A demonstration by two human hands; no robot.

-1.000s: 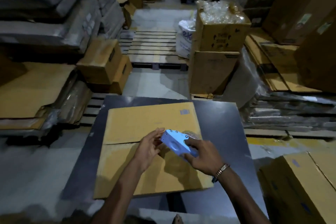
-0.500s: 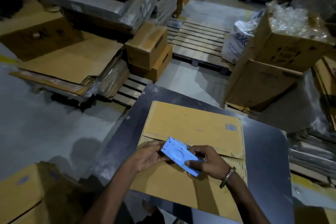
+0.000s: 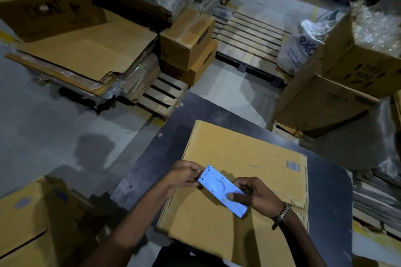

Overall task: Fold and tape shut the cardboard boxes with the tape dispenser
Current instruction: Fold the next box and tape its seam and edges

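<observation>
A flattened brown cardboard box (image 3: 243, 151) lies on the dark table (image 3: 332, 191) in front of me. Above its near half I hold a light blue tape dispenser (image 3: 219, 188), tilted with its flat side up. My right hand (image 3: 256, 197) grips the dispenser's lower end, thumb pressed on the blue face. My left hand (image 3: 184, 174) pinches at the dispenser's upper left end with curled fingers; what it pinches there is too small to tell.
A made-up cardboard box (image 3: 26, 219) stands at my lower left. Flat cardboard sheets (image 3: 86, 50) lie stacked on a pallet at left, with two small stacked boxes (image 3: 186, 45) beside them. Large boxes (image 3: 338, 84) and a white sack (image 3: 299, 50) stand at right. Grey floor lies between.
My view has swung left and down; the left floor and box now show. Both hands stay on the dispenser above the flat box, which has tilted slightly.
</observation>
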